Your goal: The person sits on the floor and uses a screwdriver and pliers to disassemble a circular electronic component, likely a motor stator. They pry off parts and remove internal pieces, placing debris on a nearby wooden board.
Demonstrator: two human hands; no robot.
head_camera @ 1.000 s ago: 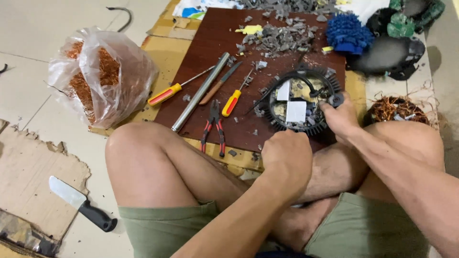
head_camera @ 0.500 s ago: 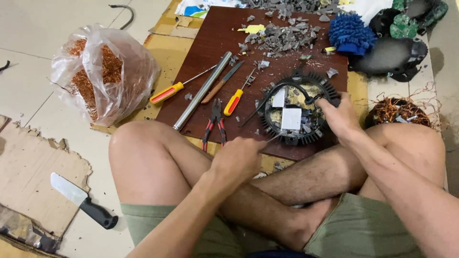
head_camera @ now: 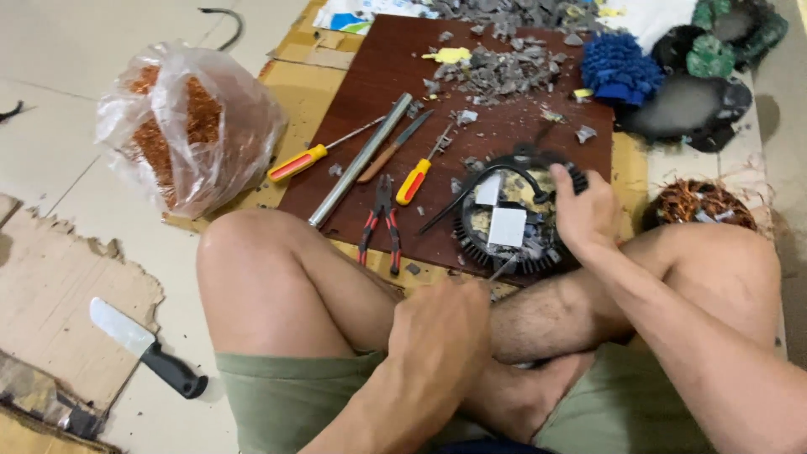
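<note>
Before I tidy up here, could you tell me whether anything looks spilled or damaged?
Yes: grey broken chips lie scattered over the far end of the brown board. The round black part under the right hand is open, its innards exposed.

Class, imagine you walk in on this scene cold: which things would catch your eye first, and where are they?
First, the round black finned part on the dark brown board, gripped at its right rim by the right hand, while the left hand rests closed over the crossed legs. Next, the clear bag of copper wire at left, and the knife on the floor.
</note>
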